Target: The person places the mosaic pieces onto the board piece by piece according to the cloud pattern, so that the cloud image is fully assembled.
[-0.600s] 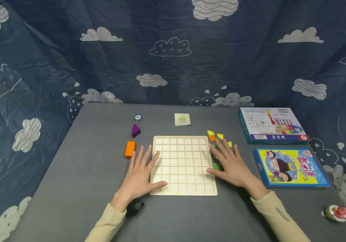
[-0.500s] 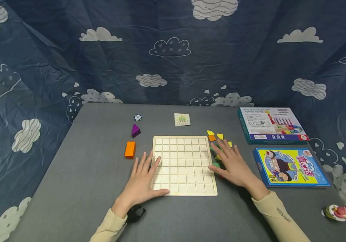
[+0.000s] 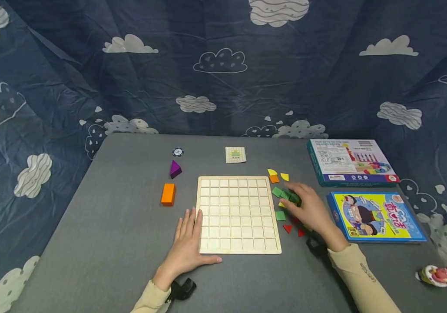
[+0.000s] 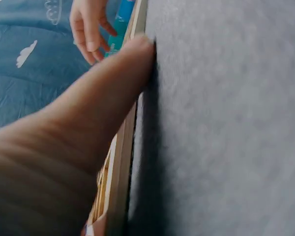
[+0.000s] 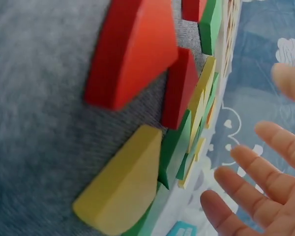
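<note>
A pale wooden board [image 3: 239,213] with a grid of square recesses lies on the grey table. My left hand [image 3: 187,248] touches its lower left corner, fingers straight along the left edge and thumb spread along the front edge [image 4: 122,167]. Above the loose pieces right of the board, my right hand [image 3: 312,211] hovers with fingers slightly bent and holding nothing. Beneath and around it lie green blocks [image 3: 280,215], red triangles [image 3: 287,228] and yellow quarter-rounds [image 3: 284,177]. Close up in the right wrist view are a red block [image 5: 147,49] and a yellow quarter-round [image 5: 123,182].
A patterned card [image 3: 235,154] lies behind the board. To the left are an orange block [image 3: 168,194], a purple triangular block [image 3: 175,169] and a poker chip [image 3: 178,152]. Two boxes, one white-topped [image 3: 352,161] and one blue-yellow [image 3: 375,216], plus a figurine [image 3: 438,275], stand right.
My left hand has slid down toward the board's lower left corner. My right hand has moved slightly right off the board's edge, its fingers drawing in, uncovering green and red pieces.
</note>
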Action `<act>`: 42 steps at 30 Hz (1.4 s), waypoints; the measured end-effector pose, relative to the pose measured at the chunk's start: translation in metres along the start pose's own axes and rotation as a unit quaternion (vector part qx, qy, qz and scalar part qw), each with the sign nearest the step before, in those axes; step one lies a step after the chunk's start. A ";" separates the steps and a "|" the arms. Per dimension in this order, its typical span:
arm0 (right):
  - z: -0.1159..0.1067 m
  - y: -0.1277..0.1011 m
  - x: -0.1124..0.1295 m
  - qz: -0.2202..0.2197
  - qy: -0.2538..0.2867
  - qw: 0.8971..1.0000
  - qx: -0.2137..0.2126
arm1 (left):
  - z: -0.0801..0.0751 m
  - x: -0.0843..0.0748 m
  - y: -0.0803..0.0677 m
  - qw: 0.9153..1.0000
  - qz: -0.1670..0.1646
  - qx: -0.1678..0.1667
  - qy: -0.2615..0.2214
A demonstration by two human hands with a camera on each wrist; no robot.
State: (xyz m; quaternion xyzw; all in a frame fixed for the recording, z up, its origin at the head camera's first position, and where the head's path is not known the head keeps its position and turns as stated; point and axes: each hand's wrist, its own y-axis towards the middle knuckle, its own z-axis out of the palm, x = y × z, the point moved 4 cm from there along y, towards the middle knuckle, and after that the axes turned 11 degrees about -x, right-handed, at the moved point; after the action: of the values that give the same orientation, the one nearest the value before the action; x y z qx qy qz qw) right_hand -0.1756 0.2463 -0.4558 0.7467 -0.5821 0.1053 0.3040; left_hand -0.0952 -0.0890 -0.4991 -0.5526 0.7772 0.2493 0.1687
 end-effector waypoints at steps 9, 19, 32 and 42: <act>0.001 0.003 -0.007 0.017 -0.021 0.999 0.025 | 0.002 0.006 0.005 0.998 0.010 -0.038 0.045; 0.002 0.006 -0.009 -0.004 -0.034 0.998 0.060 | 0.004 0.009 0.008 0.997 0.014 -0.043 0.068; 0.006 0.007 -0.004 0.014 -0.055 0.995 0.078 | 0.005 0.010 0.005 0.995 0.022 -0.049 0.078; 0.009 0.005 -0.003 0.027 -0.032 0.997 0.061 | 0.007 0.011 0.004 0.995 0.016 -0.044 0.083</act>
State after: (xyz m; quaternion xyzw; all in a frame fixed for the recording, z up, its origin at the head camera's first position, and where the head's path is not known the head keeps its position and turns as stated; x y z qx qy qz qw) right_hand -0.1826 0.2432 -0.4633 0.7508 -0.6039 0.1248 0.2366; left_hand -0.1028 -0.0922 -0.5095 -0.5657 0.7854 0.2395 0.0755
